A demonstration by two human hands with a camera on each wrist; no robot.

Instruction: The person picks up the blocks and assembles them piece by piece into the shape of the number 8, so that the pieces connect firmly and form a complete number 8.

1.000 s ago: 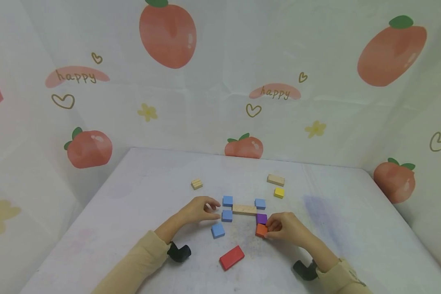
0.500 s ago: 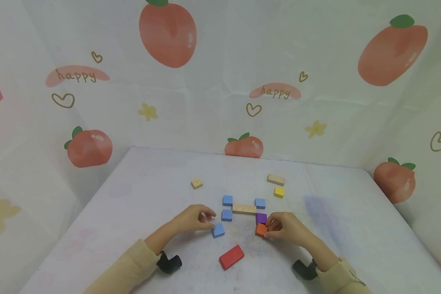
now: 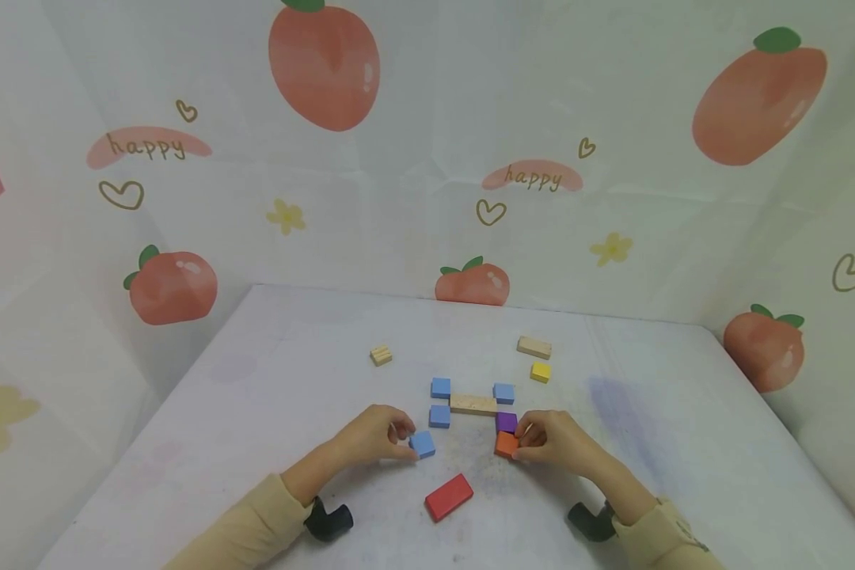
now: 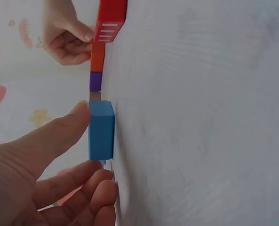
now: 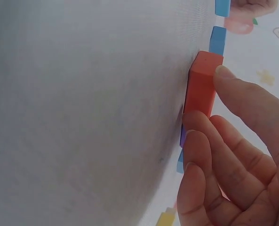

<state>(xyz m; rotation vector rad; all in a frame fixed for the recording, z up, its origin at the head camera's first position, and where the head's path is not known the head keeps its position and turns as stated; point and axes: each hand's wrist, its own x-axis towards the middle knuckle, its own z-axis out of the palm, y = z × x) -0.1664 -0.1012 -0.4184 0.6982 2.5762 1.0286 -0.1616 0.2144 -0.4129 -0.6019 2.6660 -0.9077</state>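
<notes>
My left hand [image 3: 378, 435] is at a loose blue block [image 3: 423, 445], left of the other blocks. In the left wrist view the thumb and index finger pinch that block across opposite ends. My right hand [image 3: 557, 442] pinches an orange block [image 3: 506, 444] between thumb and fingers; it lies on the table against a purple block [image 3: 507, 423]. Behind the purple one sits a blue block [image 3: 503, 393]. A plain wooden plank [image 3: 473, 404] spans from there to two more blue blocks, one nearer [image 3: 439, 416] and one farther [image 3: 440, 387].
A red block [image 3: 449, 497] lies on the white table [image 3: 285, 332] toward the front. At the back are a striped wooden block [image 3: 381, 355], a yellow block [image 3: 540, 372] and a plain wooden block [image 3: 534, 347]. A printed white cloth [image 3: 399, 222] hangs behind the table.
My left hand has come from beside the two blue blocks, moving toward me, to the loose blue block and now pinches it. My right hand has stayed on the orange block.
</notes>
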